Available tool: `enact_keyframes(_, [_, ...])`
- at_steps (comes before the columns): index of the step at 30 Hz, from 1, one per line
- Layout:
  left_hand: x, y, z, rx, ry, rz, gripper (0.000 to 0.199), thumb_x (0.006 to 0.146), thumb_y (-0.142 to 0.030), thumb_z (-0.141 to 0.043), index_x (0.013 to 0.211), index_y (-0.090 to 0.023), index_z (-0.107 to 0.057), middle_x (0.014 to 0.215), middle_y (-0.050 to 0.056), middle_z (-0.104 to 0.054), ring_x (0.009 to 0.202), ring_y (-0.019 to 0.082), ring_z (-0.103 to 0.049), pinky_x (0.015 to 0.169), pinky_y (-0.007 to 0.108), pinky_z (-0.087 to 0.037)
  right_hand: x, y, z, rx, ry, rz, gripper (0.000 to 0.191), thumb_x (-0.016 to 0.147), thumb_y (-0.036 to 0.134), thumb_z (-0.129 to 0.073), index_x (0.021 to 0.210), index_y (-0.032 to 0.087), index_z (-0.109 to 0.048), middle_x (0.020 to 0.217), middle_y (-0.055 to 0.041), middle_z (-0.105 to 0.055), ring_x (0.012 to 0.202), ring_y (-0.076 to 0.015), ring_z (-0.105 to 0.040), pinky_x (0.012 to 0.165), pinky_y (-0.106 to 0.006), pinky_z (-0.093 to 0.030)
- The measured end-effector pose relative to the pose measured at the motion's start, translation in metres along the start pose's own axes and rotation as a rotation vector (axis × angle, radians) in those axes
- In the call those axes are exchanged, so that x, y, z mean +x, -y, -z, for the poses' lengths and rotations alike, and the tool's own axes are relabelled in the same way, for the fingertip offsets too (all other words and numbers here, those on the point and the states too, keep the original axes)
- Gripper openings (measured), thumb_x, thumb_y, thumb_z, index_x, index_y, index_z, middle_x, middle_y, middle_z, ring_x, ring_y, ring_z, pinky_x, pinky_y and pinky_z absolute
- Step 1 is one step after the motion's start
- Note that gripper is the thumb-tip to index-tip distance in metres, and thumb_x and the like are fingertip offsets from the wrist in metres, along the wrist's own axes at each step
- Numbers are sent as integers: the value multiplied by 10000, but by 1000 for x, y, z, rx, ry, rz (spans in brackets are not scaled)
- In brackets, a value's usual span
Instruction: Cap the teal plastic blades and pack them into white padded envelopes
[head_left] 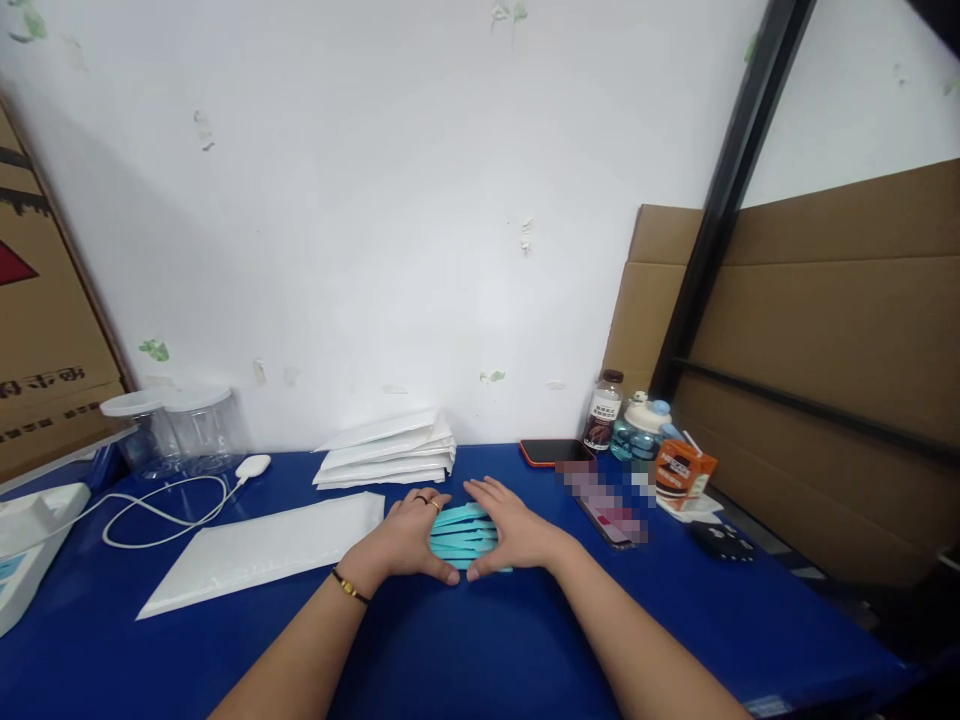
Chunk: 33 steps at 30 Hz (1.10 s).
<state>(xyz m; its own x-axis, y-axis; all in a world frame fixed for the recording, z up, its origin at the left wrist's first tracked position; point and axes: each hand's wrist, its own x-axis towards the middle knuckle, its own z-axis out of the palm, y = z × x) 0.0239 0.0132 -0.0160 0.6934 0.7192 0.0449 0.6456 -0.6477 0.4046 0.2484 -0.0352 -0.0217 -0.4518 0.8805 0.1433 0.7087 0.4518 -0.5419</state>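
Observation:
Several flat turquoise pieces (463, 535) lie in a loose stack on the blue table (465, 650). My left hand (411, 537) is curved round the left side of the stack, with rings on its fingers and a dark bracelet at the wrist. Round the right side curves my right hand (514, 527). Both hands grip the stack between them, thumbs at its near edge and fingers at the far side. A white padded envelope (262, 550) lies flat beside my left hand. Behind it rests a pile of white envelopes (386, 455).
Clear plastic jars (199, 430), a white cable (169, 515) and a white device (30, 550) are on the left. On the right are phones (551, 453), a brown bottle (602, 412), a blue bottle (640, 430), an orange carton (681, 472) and a black object (721, 541).

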Motion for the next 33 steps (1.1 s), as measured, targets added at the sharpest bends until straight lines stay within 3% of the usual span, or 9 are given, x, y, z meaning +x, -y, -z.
enact_keyframes(4, [0, -12, 1, 13, 34, -19, 689, 514, -503, -722, 1112, -221, -525, 1096, 79, -541, 1088, 288, -446, 907, 360, -357, 2, 1, -13, -46, 93, 9, 907, 661, 593, -613, 1393, 195, -254, 1461, -124, -204, 1343, -319, -98, 1083, -469, -138])
enact_keyframes(7, [-3, -22, -1, 63, 41, -55, 383, 649, -400, -646, 963, -196, -567, 969, 68, -581, 981, 258, -508, 852, 334, -389, -3, 8, -19, -73, 49, 57, 687, 776, 528, -530, 1336, 168, -361, 1429, -132, -287, 1335, -297, -165, 1079, -441, -198])
enact_keyframes(10, [-7, -35, -6, 220, 36, -65, 237, 715, -267, -545, 924, -160, -572, 943, 101, -597, 923, 257, -546, 816, 336, -414, -11, 18, -24, -113, -11, 89, 495, 844, 407, -487, 1257, 138, -437, 1382, -151, -363, 1305, -272, -267, 1062, -409, -266])
enact_keyframes(15, [-14, -59, -13, 360, 27, -18, 296, 681, -143, -486, 956, -87, -579, 931, 188, -617, 863, 305, -595, 764, 390, -451, -23, 31, -35, -244, -82, 58, 412, 836, 262, -506, 1220, 134, -428, 1310, -164, -434, 1219, -263, -404, 1003, -378, -356])
enact_keyframes(20, [-22, -67, -12, 406, 3, 8, 264, 657, -188, -524, 892, -99, -605, 938, 201, -624, 886, 338, -592, 769, 426, -458, -30, 45, -38, -375, -104, 25, 254, 821, 169, -437, 1063, 142, -507, 1077, -124, -562, 996, -235, -538, 843, -331, -448])
enact_keyframes(23, [-28, -69, -12, 415, -13, 24, 257, 668, -195, -519, 901, -128, -605, 932, 169, -635, 895, 316, -597, 790, 422, -455, -34, 59, -34, -504, -103, -22, 269, 775, 104, -414, 1015, 140, -529, 994, -115, -587, 912, -235, -551, 765, -329, -451])
enact_keyframes(26, [-34, -75, -15, 409, -12, 42, 236, 685, -198, -506, 892, -157, -611, 892, 130, -651, 857, 283, -616, 772, 394, -465, -37, 76, -30, -617, -102, -76, 235, 718, 141, -484, 938, 143, -567, 964, -119, -606, 934, -261, -542, 767, -346, -430])
enact_keyframes(30, [-38, -86, -19, 407, -21, 56, 232, 690, -223, -512, 888, -173, -622, 888, 122, -656, 851, 277, -619, 755, 382, -465, -40, 89, -28, -607, -110, -209, 226, 710, 213, -514, 920, 159, -579, 924, -119, -641, 878, -273, -587, 723, -352, -434])
enact_keyframes(33, [-43, -83, -8, 402, -32, 51, 310, 647, -285, -581, 942, -198, -617, 904, 110, -656, 861, 286, -612, 770, 397, -455, -43, 89, -26, -601, -73, -247, 249, 745, 227, -497, 981, 189, -564, 895, -112, -664, 794, -269, -627, 671, -348, -438])
